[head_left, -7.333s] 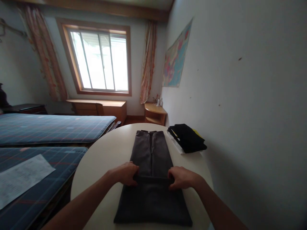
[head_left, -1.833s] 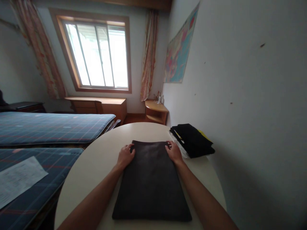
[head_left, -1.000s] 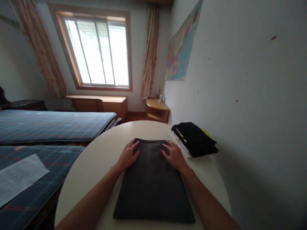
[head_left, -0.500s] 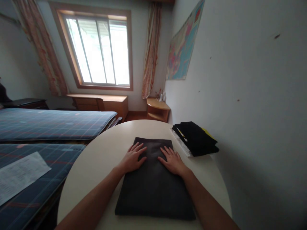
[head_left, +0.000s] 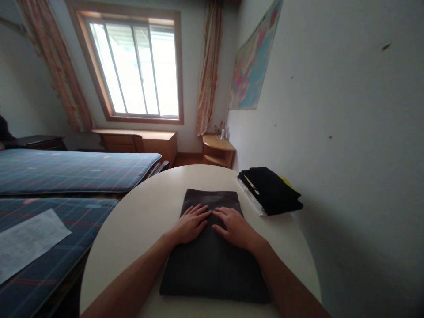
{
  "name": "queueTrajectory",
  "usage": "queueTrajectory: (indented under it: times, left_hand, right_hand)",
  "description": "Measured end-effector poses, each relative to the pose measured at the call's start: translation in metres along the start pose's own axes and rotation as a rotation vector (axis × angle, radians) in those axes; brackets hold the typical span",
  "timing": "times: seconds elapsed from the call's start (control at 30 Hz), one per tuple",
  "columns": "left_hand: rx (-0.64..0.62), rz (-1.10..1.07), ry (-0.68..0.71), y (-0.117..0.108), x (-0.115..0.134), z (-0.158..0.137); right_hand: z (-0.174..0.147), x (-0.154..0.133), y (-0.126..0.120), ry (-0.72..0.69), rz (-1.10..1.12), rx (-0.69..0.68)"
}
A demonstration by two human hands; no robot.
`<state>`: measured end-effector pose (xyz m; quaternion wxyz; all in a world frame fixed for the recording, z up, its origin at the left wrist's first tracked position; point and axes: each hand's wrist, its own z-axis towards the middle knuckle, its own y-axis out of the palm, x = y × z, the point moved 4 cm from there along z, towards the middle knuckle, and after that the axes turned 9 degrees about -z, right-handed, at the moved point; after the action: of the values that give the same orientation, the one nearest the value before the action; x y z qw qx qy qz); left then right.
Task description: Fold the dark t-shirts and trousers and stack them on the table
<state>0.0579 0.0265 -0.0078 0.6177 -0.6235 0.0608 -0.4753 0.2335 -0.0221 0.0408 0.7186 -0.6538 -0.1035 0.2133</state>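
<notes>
A dark grey, flat rectangular piece that looks like folded cloth lies on the round cream table, its long side pointing away from me. My left hand rests flat on its upper left part with the fingers stretched out. On the upper right part lies my right hand, palm down and fingers extended. The fingertips of both hands nearly meet at the middle of the cloth. Neither hand grips anything.
At the table's right back edge sits a stack of folded black cloth with yellow and clear plastic showing. A white wall stands close on the right. To the left are plaid mattresses, one bearing a printed paper sheet.
Both hands have slid inward across the cloth and slightly toward me, so their fingertips are now close together. The cloth and the black stack stay in place.
</notes>
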Motion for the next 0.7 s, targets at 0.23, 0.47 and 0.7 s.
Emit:
queueTrajectory:
  times: [0.23,0.47,0.7]
  left_hand:
    - [0.207,-0.164,-0.054,-0.017,-0.042,0.005]
    - [0.239,-0.054,-0.093,-0.020,-0.045,0.006]
    - [0.192,0.038,-0.221,-0.018,-0.049,0.002]
  right_hand:
    - [-0.039,-0.111,0.001,-0.629,0.199,-0.128]
    - [-0.049,-0.120,0.017,-0.628,0.227,-0.241]
    - [-0.038,-0.103,0.004,-0.574,0.275,-0.274]
